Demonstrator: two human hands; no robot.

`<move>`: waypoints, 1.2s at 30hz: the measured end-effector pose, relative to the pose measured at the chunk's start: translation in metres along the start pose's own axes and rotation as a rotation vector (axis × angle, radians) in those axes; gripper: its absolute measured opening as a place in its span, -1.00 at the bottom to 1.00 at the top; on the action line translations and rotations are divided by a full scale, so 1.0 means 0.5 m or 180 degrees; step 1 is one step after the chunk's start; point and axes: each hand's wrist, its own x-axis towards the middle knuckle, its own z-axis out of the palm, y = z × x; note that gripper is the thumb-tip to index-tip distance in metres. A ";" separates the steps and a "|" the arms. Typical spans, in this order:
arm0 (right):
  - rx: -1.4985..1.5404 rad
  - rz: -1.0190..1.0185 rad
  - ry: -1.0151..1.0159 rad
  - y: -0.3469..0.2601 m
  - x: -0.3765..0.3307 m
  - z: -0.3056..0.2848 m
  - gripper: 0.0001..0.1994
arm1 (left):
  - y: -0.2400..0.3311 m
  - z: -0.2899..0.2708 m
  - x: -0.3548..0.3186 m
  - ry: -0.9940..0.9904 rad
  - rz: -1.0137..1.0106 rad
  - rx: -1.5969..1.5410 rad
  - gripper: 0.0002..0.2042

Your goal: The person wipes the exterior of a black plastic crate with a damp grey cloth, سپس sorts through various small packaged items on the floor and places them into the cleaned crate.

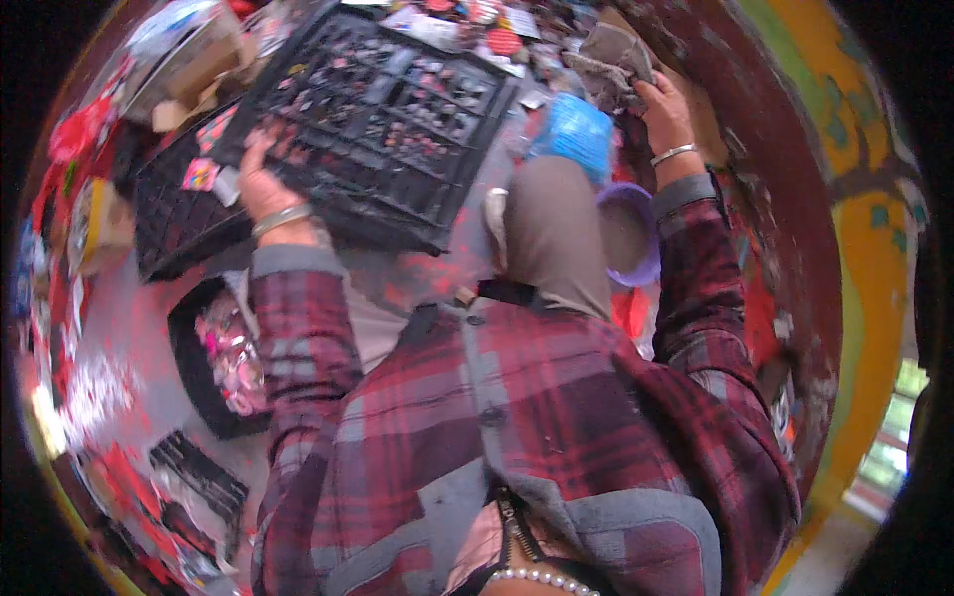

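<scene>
A large black plastic crate (393,221) with a slatted bottom lies tilted ahead of me. Small pink and pale pieces show in and through its slats. At its near left edge, my left hand (266,189) grips the crate, somewhat smeared by motion. Under that hand a second black crate (184,223) sticks out, with a small pink-and-yellow packet (201,175) by the fingers. Far to the right, my right hand (666,114) is closed on a grey-brown cloth (618,58), whose far end lies against the clutter.
Beside my knee are a blue plastic-wrapped bundle (578,134) and a purple bucket (648,233). A black bin (187,333) with pink pieces stands at the left. Cardboard boxes (194,74) and mixed scraps crowd the far left. A dark red wall (810,248) runs along the right.
</scene>
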 end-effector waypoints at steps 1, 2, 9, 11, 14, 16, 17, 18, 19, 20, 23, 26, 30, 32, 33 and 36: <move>-0.0084 0.0069 0.0257 0.009 -0.029 -0.033 -0.77 | 0.017 0.004 -0.010 0.0164 -0.0634 -0.0221 -0.63; -0.0096 0.0082 0.0691 0.017 -0.065 -0.044 -0.79 | 0.029 0.007 -0.018 0.0015 -0.0777 -0.0476 -0.70; -0.0455 0.0827 0.1207 0.418 -0.240 -0.430 -0.65 | 0.003 0.034 -0.057 -0.0102 -0.0244 0.0864 -0.58; -0.0308 0.0988 0.1540 0.503 -0.281 -0.479 -0.62 | 0.000 0.054 -0.074 -0.0035 -0.0175 0.0893 -0.59; -0.0453 0.2037 0.1838 0.538 -0.278 -0.457 -0.65 | 0.022 0.050 -0.066 -0.0125 0.0229 0.1226 -0.61; -0.0085 0.1931 0.2185 0.607 -0.317 -0.520 -0.62 | -0.013 0.027 -0.042 -0.0158 0.0297 0.1533 -0.61; 0.0145 0.1889 0.2292 0.642 -0.323 -0.543 -0.60 | -0.009 0.032 -0.042 -0.0135 0.0239 0.1347 -0.61; -0.0140 0.2183 0.2158 0.654 -0.332 -0.544 -0.58 | 0.004 0.024 -0.039 -0.0240 0.0130 0.1153 -0.61; -0.0902 0.2181 0.2024 0.672 -0.348 -0.568 -0.57 | 0.002 0.069 -0.066 0.0037 0.0099 0.1320 -0.59; -0.1658 0.2163 0.1862 0.691 -0.362 -0.587 -0.56 | -0.005 0.078 -0.073 -0.0086 0.0051 0.1270 -0.58; -0.2370 0.2369 0.1332 0.713 -0.365 -0.585 -0.50 | -0.005 0.080 -0.090 -0.0220 -0.0173 0.1519 -0.53; -0.2939 0.2349 0.0863 0.758 -0.352 -0.577 -0.44 | 0.010 0.061 -0.056 0.0115 -0.0798 0.0935 -0.50; -0.3562 0.2277 0.0849 0.865 -0.331 -0.577 -0.31 | 0.012 0.044 -0.020 -0.3201 -0.2728 -0.0718 -0.47; -0.3575 0.2636 0.1114 0.850 -0.286 -0.512 -0.33 | 0.016 0.031 -0.025 -0.1791 -0.1527 0.0697 -0.47; -0.3628 0.2715 0.0870 0.835 -0.269 -0.487 -0.37 | 0.011 0.017 -0.024 -0.1095 -0.0920 0.1317 -0.47; -0.4134 0.1801 0.0093 0.894 -0.271 -0.501 -0.59 | 0.004 -0.083 0.037 -0.0338 -0.0805 0.1099 -0.47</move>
